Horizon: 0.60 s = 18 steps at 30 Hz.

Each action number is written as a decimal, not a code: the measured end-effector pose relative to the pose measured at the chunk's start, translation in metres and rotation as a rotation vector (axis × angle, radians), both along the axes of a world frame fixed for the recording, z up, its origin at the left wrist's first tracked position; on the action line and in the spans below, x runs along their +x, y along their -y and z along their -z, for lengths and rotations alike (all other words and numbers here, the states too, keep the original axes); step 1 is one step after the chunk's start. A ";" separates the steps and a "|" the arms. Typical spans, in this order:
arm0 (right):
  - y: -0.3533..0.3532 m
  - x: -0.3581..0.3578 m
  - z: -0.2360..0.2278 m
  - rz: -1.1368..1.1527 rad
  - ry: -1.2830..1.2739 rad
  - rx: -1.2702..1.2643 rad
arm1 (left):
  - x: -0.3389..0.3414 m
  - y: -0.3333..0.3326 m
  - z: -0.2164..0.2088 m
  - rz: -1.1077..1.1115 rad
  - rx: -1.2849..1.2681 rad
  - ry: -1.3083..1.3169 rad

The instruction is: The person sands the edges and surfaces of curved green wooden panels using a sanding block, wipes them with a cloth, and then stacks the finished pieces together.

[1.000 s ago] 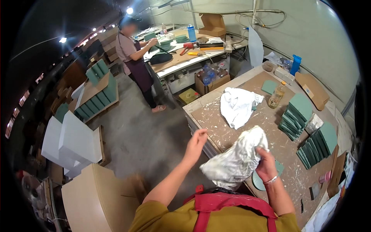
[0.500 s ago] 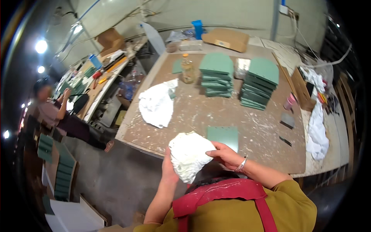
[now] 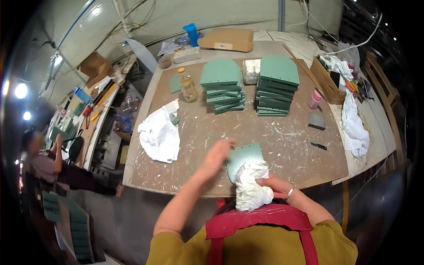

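Note:
A crumpled white cloth (image 3: 252, 190) is in my right hand (image 3: 277, 185), its fingers closed on the cloth. The cloth lies over the near part of a single green panel (image 3: 244, 155) with a row of small holes along its far edge. My left hand (image 3: 215, 159) is at the panel's far left corner; motion smears its fingers, and I cannot tell whether they touch the panel. Farther back stand two stacks of green round-topped panels, a left stack (image 3: 221, 77) and a right stack (image 3: 278, 73). A second white cloth (image 3: 161, 132) lies on the left of the table.
A bottle (image 3: 187, 86) with an orange cap stands beside the left stack. On the table's right are a pink bottle (image 3: 315, 99), a grey block (image 3: 316, 121) and a dark flat strip (image 3: 319, 145). Cardboard box (image 3: 227, 40) at the back. A person (image 3: 53, 154) sits at the left bench.
My left hand has let go of the cloth and moved to the panel's far corner. With the right hand, the cloth has shifted right onto the panel, which now lies tilted. The view has turned.

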State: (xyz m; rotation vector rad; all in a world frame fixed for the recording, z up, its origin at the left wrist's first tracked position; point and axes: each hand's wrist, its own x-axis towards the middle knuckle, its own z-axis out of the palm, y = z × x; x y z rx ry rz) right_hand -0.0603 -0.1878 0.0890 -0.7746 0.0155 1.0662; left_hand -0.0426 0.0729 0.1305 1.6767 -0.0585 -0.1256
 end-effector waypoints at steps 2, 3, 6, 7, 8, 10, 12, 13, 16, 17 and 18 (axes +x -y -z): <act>0.009 0.000 0.006 0.146 -0.006 0.007 | 0.035 -0.038 -0.015 -0.202 -0.134 -0.156; 0.015 0.001 0.012 0.256 0.001 0.033 | 0.052 -0.061 -0.013 -0.317 -0.152 -0.135; 0.023 0.014 0.015 0.534 -0.064 0.048 | 0.106 -0.123 -0.010 -0.348 -0.214 -0.025; 0.024 0.020 0.014 0.618 -0.040 0.061 | 0.124 -0.133 -0.017 -0.337 -0.208 -0.023; 0.023 0.024 0.011 0.674 -0.015 0.043 | 0.143 -0.141 -0.021 -0.315 -0.212 -0.030; 0.014 0.031 -0.006 0.763 0.022 0.001 | 0.183 -0.150 -0.022 -0.279 -0.126 0.018; 0.000 0.037 -0.022 0.807 0.127 -0.096 | 0.226 -0.149 -0.017 -0.305 -0.142 0.023; -0.004 0.040 -0.030 0.832 0.230 -0.189 | 0.245 -0.144 -0.015 -0.345 -0.154 0.032; -0.015 0.058 -0.040 0.767 0.270 -0.368 | 0.290 -0.147 -0.004 -0.332 -0.131 -0.047; -0.022 0.068 -0.039 0.704 0.301 -0.483 | 0.306 -0.151 -0.001 -0.357 -0.116 -0.117; -0.025 0.081 -0.033 0.667 0.315 -0.550 | 0.312 -0.144 0.003 -0.281 -0.118 -0.059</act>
